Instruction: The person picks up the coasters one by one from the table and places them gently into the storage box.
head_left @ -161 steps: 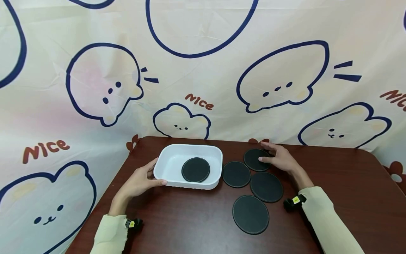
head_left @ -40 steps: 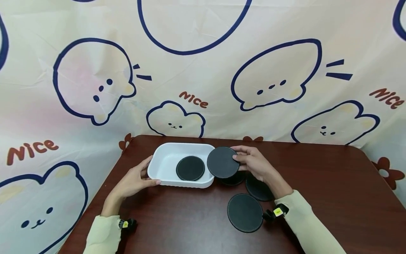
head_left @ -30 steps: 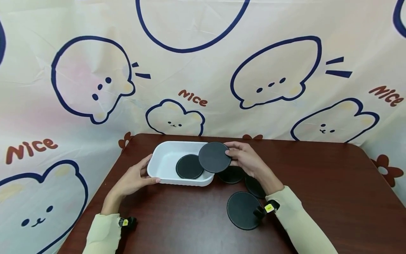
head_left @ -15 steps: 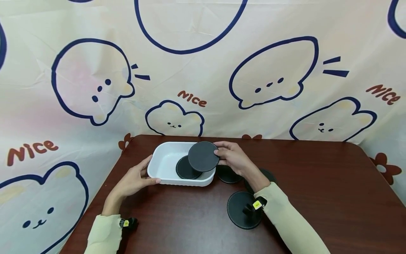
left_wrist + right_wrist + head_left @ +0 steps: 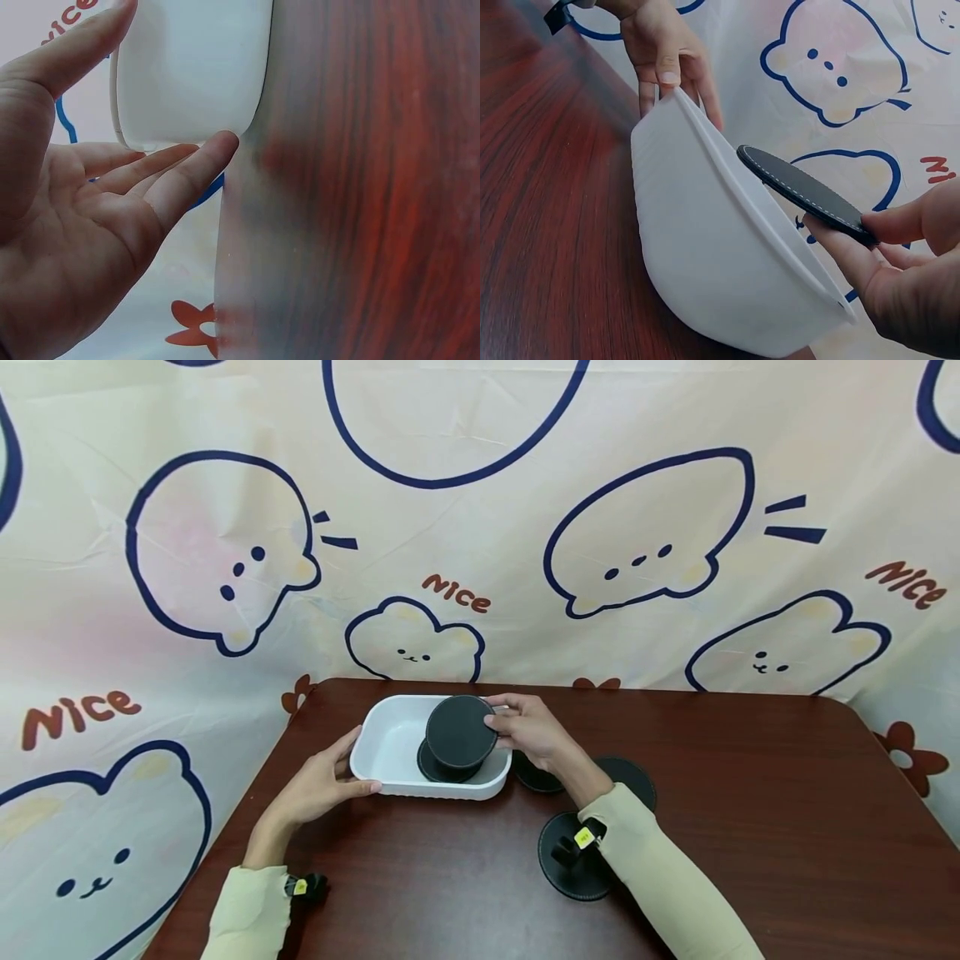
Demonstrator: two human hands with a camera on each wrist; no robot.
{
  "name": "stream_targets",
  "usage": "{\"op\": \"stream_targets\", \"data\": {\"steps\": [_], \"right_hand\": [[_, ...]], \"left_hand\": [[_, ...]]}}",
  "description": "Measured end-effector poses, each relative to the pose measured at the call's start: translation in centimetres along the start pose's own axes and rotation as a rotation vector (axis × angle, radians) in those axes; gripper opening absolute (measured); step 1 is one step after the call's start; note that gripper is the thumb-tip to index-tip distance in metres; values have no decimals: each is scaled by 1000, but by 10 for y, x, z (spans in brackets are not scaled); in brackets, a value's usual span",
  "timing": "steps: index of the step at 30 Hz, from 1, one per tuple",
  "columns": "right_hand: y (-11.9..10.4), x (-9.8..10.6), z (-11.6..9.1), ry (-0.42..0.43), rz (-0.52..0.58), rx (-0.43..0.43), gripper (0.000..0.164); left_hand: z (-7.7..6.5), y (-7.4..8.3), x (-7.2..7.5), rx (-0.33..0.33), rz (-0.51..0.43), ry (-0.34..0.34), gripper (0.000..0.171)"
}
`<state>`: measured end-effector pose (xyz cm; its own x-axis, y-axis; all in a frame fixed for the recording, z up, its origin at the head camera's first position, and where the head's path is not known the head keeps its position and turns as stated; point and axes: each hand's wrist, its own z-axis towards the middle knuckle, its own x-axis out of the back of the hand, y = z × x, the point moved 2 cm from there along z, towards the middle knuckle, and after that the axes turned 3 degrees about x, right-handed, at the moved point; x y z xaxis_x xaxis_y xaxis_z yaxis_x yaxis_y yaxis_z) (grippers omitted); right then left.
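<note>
Middle of the frame: the right grip (image 5: 528,731) pinches a black disc (image 5: 459,731) over the white tray (image 5: 386,752). Left of that, the left grip (image 5: 318,787), spread wide, holds the tray's end.

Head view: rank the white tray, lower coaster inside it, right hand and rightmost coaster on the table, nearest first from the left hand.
1. White tray: held by the left hand.
2. Lower coaster: inside the tray.
3. Right hand: at the tray's right end.
4. Rightmost coaster: on the table, farther right.
</note>
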<state>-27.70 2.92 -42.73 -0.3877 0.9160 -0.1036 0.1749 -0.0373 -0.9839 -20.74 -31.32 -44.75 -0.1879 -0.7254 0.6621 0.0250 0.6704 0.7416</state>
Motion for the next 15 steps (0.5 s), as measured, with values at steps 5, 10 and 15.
{"op": "stream_targets", "data": {"steps": [5,10,15], "right_hand": [[1,-8,4,2,-6,-9,42],[4,-14,7,21,-39,-28,42],[4,-21,9,29,-108,-27,42]], "left_hand": [[-1,0,1,0,1,0,113],[-1,0,0,-1,4,0,112],[-1,1,0,-2,3,2,113]]}}
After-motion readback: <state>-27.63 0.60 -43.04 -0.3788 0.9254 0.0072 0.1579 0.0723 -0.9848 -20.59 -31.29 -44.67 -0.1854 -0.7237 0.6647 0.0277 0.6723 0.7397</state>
